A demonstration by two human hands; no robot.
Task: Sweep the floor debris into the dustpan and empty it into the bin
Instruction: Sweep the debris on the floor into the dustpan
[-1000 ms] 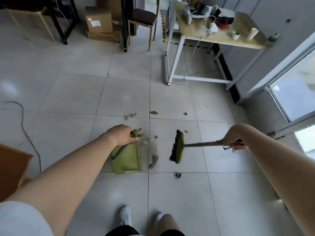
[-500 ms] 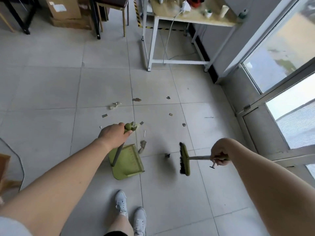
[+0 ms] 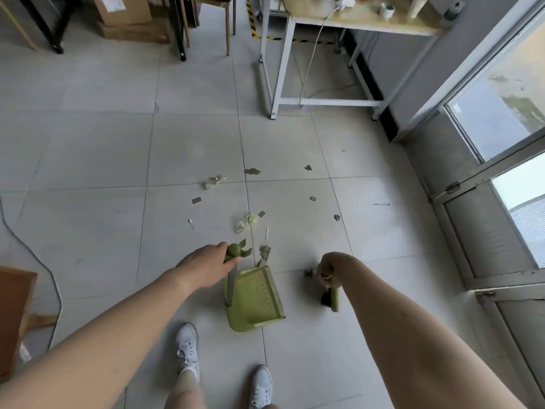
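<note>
A green long-handled dustpan stands on the grey tile floor in front of my feet, its mouth facing away and to the right. My left hand grips the green top of its upright handle. My right hand holds the top of the broom handle; the green broom head with dark bristles sits on the floor just below it, right of the dustpan. Several scraps of debris lie beyond: crumpled wrappers, a pale crumpled piece, and small brown bits. No bin is in view.
A white-framed table with a dangling cable stands ahead on the right. Cardboard boxes and chair legs are at the back. Glass doors line the right side. A dark cable runs along the floor at left, near a brown piece of furniture.
The broom has swung from nearly horizontal to upright, its head now close beside the dustpan. The view has tilted further down; both feet show. The dustpan's mouth has turned to the right.
</note>
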